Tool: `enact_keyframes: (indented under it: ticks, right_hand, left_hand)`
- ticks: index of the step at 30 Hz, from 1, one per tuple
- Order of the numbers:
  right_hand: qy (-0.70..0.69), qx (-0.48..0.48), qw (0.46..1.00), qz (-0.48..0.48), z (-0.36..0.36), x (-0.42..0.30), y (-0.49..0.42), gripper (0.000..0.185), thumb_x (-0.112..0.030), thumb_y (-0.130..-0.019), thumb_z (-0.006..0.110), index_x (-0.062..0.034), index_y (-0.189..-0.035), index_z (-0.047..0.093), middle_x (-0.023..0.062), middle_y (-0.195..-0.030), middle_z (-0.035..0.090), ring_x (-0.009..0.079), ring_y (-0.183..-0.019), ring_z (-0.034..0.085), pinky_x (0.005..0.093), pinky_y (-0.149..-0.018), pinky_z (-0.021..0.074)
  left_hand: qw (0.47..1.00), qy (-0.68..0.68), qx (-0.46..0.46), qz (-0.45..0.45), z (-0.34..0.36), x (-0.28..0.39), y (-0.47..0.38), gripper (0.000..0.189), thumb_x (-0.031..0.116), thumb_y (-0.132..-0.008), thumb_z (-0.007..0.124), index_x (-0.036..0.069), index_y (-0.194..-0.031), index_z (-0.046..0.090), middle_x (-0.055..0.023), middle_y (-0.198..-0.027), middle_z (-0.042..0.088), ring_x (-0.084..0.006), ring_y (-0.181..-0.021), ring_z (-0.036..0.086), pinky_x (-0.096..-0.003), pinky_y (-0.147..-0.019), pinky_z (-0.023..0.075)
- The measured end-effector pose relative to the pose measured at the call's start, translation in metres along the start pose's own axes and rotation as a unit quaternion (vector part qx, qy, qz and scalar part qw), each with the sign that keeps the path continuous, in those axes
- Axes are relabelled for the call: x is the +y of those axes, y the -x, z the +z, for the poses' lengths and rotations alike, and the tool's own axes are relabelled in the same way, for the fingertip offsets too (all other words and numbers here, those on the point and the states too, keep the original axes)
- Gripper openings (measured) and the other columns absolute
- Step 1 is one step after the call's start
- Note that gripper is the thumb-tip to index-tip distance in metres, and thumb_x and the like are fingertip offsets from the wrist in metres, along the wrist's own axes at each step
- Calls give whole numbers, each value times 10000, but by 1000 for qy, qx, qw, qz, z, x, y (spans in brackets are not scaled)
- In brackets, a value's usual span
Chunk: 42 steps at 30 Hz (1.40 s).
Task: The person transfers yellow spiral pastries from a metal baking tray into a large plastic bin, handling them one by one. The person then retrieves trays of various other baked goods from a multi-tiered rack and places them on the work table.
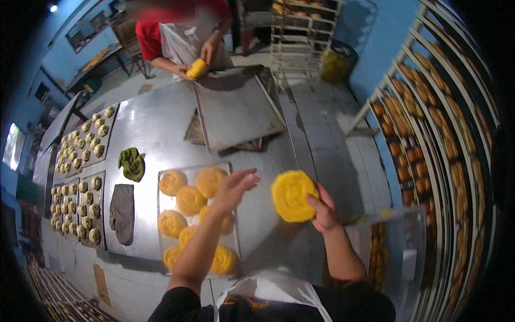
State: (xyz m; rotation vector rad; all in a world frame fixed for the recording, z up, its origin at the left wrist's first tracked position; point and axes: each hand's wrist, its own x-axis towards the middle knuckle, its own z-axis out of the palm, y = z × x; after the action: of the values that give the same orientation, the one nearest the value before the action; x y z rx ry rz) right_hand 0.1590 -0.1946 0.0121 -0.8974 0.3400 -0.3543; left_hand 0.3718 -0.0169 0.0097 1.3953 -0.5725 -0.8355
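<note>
My right hand (pixel 324 209) grips the edge of a flat, round, yellow spiral bread roll (pixel 295 196), held above the metal table to the right of a tray. My left hand (pixel 237 187) is raised near the tray's top right corner, its fingers extended and nothing held. Several orange-yellow spiral rolls (pixel 190 200) lie on the metal tray (pixel 160 241); my left forearm hides part of them. Across the table, a co-worker (pixel 181 44) in a red shirt and white apron holds a smaller yellow roll (pixel 196 68) in both hands.
Stacked baking trays (pixel 241 108) lie at the table's far side. A green cloth (pixel 132 164) and a grey oven mitt (pixel 122 213) rest left of my tray, beside trays of small dough pieces (pixel 94 210). A bread-filled rack (pixel 442 120) stands right; a clear container (pixel 402 241) sits near my right arm.
</note>
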Motion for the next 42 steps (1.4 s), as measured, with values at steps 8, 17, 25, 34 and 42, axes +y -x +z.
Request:
enact_keyframes:
  ticks: [8, 17, 25, 34, 42]
  right_hand:
    - [19, -60, 998, -21, 92, 22, 134, 439, -127, -939, 563, -5, -1336, 424, 71, -1227, 538, 164, -1135, 527, 303, -990, 417]
    - [-7, 21, 999, -26, 93, 33, 270, 443, -126, -919, 592, 9, -1317, 450, 96, -1230, 577, 189, -1139, 557, 325, -987, 433]
    - [247, 494, 819, -156, -97, 26, 440, 514, -227, -859, 696, -14, -1282, 495, 109, -1157, 618, 191, -1012, 610, 329, -869, 501]
    - [485, 716, 499, 63, -397, 42, 656, 527, -181, -767, 737, -69, -1240, 533, 155, -1200, 601, 340, -1104, 575, 381, -961, 465]
    - [576, 636, 505, 92, -451, 100, 645, 551, -152, -770, 714, -93, -1281, 515, 145, -1244, 559, 331, -1143, 540, 412, -983, 446]
  left_hand:
    - [999, 34, -15, 0, 62, 29, 175, 341, 179, -884, 678, -56, -1123, 613, -68, -995, 667, -126, -876, 617, -273, -787, 487]
    - [998, -69, -10, -7, 95, 2, 269, 371, 278, -955, 579, -28, -1162, 612, -46, -998, 657, -126, -898, 590, -271, -824, 459]
    - [990, -65, -1, -129, 54, -131, 322, 331, 347, -941, 589, 18, -934, 616, -68, -788, 630, -144, -685, 596, -285, -597, 479]
    - [848, -381, -204, -307, 67, -302, 381, 197, 228, -886, 580, 42, -912, 639, -56, -754, 636, -162, -595, 607, -288, -524, 465]
    - [849, -370, -138, -351, 127, -281, 393, 273, 262, -873, 617, 73, -1070, 622, -62, -911, 649, -183, -745, 630, -313, -592, 489]
